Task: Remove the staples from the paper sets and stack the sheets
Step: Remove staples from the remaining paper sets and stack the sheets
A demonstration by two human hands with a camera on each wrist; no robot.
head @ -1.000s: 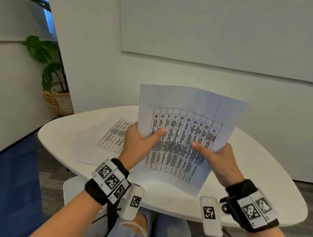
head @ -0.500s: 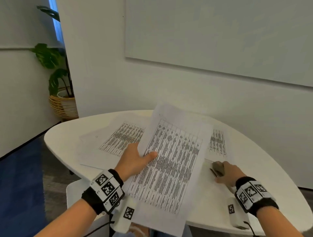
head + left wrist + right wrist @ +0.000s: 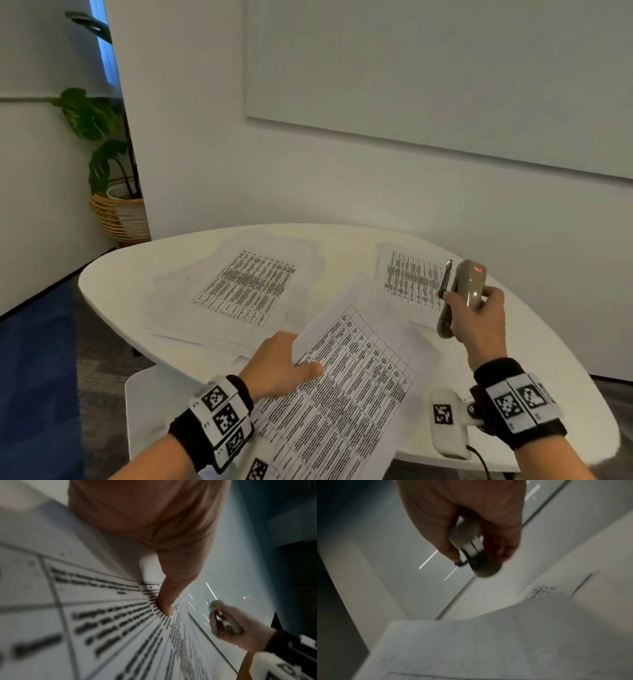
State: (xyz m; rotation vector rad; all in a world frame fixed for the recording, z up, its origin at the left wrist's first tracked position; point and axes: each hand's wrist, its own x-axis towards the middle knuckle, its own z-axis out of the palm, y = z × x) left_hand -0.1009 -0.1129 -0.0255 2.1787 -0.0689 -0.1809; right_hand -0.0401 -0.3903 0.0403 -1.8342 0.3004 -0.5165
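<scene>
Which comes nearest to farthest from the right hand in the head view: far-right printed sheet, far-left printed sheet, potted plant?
From the right hand:
1. Far-right printed sheet: just left of it on the table.
2. Far-left printed sheet: across the tabletop.
3. Potted plant: off the table, in the back-left corner.

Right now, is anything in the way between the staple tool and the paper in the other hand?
Nothing visible. The right hand holds the staple remover up in open air, beside the paper set the left hand holds.

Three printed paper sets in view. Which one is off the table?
The near paper set, gripped by the left hand. The far-left set and far-right set lie flat.
</scene>
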